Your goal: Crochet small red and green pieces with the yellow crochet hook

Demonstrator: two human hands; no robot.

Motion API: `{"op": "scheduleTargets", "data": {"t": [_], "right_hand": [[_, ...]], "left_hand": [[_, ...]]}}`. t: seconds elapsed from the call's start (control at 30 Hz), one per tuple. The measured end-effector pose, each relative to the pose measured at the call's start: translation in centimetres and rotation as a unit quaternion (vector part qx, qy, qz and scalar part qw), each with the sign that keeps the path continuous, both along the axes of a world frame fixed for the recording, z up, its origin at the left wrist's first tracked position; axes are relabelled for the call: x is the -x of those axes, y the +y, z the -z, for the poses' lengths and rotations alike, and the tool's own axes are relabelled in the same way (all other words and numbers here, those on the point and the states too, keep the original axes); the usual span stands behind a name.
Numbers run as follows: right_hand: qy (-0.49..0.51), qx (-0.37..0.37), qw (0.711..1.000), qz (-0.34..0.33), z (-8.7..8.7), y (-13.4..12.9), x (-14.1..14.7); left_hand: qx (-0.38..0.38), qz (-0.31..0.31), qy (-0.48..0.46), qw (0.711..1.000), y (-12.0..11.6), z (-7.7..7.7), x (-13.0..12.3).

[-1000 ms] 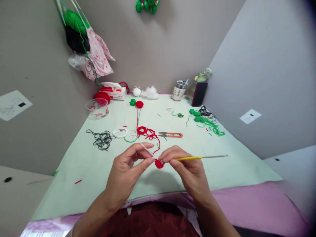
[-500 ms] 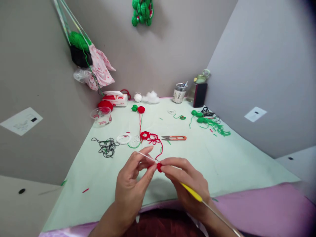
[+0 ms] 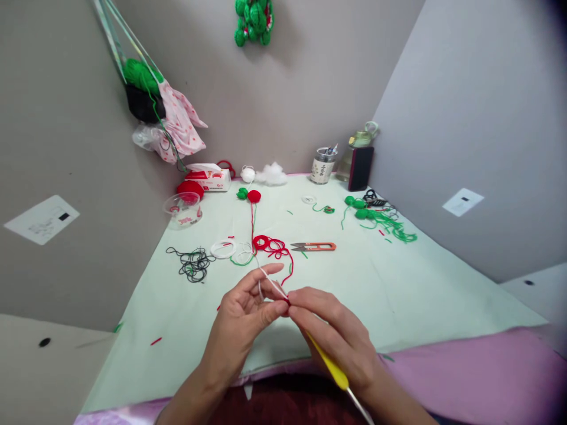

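Between my fingertips is a small red crocheted piece (image 3: 286, 307), mostly covered by them. My left hand (image 3: 241, 324) pinches it between thumb and fingers, its index finger stretched out above. White yarn (image 3: 271, 280) runs from the table over to the piece, with a strand looped by the left fingers. My right hand (image 3: 339, 327) is closed around a crochet hook (image 3: 328, 361) with a yellow handle, and its fingertips meet the left ones at the piece. The hook's tip is hidden. Red yarn (image 3: 277, 247) lies loosely coiled just beyond my hands.
Orange-handled thread snips (image 3: 314, 247) lie past my right hand. A black yarn tangle (image 3: 194, 264) is to the left, and green crocheted pieces (image 3: 365, 211) to the right. Farther back stand a clear plastic tub (image 3: 183, 211), a tissue pack (image 3: 210, 178), a pen cup (image 3: 323, 166) and a phone (image 3: 361, 169).
The yellow hook handle has swung to a steeper angle, lower and to the left. Both hands have shifted slightly, the white yarn now slants down to the piece, and less red shows.
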State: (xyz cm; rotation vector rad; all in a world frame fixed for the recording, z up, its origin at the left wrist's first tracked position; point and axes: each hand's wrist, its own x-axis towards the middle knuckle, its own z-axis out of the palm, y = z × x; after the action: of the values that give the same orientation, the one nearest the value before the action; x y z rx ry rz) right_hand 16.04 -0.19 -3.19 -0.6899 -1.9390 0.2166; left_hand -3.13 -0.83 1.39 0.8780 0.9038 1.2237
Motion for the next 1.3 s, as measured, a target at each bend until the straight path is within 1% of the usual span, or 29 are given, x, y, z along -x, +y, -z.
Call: {"op": "scheduleTargets", "data": {"t": [0.07,0.2,0.27,0.33,0.37,0.43,0.5,0.6,0.67,0.73,0.77,0.8,0.93,1.03,1.1,1.13,1.2,1.23,1.27,1.3], "right_hand": [[-0.004,-0.045,0.999,0.014,-0.5,-0.2,0.1],[-0.042,-0.107,0.991,0.062,-1.4,-0.4,0.0],[-0.056,-0.126,0.989,0.061,-1.5,-0.4,-0.1],[-0.043,-0.113,0.992,0.047,-1.4,-0.5,0.0],[-0.022,-0.092,0.995,0.036,-1.4,-0.4,0.1],[0.050,-0.021,0.999,0.003,-1.5,-0.3,0.3],[0.143,0.057,0.988,-0.032,-1.9,-0.2,0.5],[0.240,0.164,0.955,-0.066,-2.4,0.1,0.5],[0.289,0.226,0.926,-0.087,-2.6,0.3,0.5],[0.331,0.271,0.896,-0.118,-2.6,0.4,0.6],[0.340,0.278,0.889,-0.127,-2.6,0.5,0.7],[0.334,0.273,0.893,-0.126,-2.7,0.4,0.9],[0.245,0.181,0.951,-0.061,-3.0,0.0,1.8],[0.212,0.144,0.966,-0.035,-2.5,-0.3,2.0],[0.171,0.114,0.979,-0.007,-1.7,-0.3,2.0],[0.140,0.084,0.987,0.007,-1.3,-0.3,2.0],[0.082,0.022,0.996,0.025,-0.5,-0.3,2.0],[0.083,0.006,0.996,0.026,-0.3,-0.2,2.0],[0.099,0.019,0.995,0.024,-0.3,-0.1,2.0],[0.138,0.047,0.989,0.023,-0.4,0.1,1.9]], "left_hand": [[0.008,0.010,0.001,1.000,0.0,-0.1,-0.2],[0.016,-0.008,0.006,1.000,-0.3,-0.2,-0.9],[0.045,0.005,-0.032,0.998,-0.5,-0.2,-1.3],[0.085,0.042,-0.086,0.992,-0.5,-0.2,-1.6],[0.100,0.059,-0.108,0.987,-0.5,-0.2,-1.6],[0.113,0.076,-0.127,0.983,-0.3,-0.2,-1.5],[0.108,0.068,-0.116,0.985,-0.2,-0.3,-1.3],[0.077,0.028,-0.058,0.995,0.0,-0.1,-1.0],[0.045,0.003,-0.021,0.999,0.0,0.1,-0.9],[0.018,-0.015,0.007,1.000,-0.2,0.4,-1.0],[0.011,-0.018,0.018,1.000,-0.3,0.5,-1.1],[0.008,-0.018,0.028,0.999,-0.4,0.6,-1.2],[0.014,-0.021,0.044,0.999,-0.8,0.9,-1.7],[0.015,-0.038,0.034,0.999,-0.9,0.9,-2.0],[0.033,-0.043,-0.002,0.999,-0.8,0.9,-2.2],[0.053,-0.041,-0.031,0.997,-0.7,0.9,-2.3],[0.103,-0.019,-0.100,0.989,-0.6,0.9,-2.4],[0.126,0.002,-0.131,0.983,-0.5,0.9,-2.4],[0.143,0.024,-0.157,0.977,-0.3,0.9,-2.3],[0.151,0.041,-0.174,0.972,-0.2,0.9,-2.1]]}}
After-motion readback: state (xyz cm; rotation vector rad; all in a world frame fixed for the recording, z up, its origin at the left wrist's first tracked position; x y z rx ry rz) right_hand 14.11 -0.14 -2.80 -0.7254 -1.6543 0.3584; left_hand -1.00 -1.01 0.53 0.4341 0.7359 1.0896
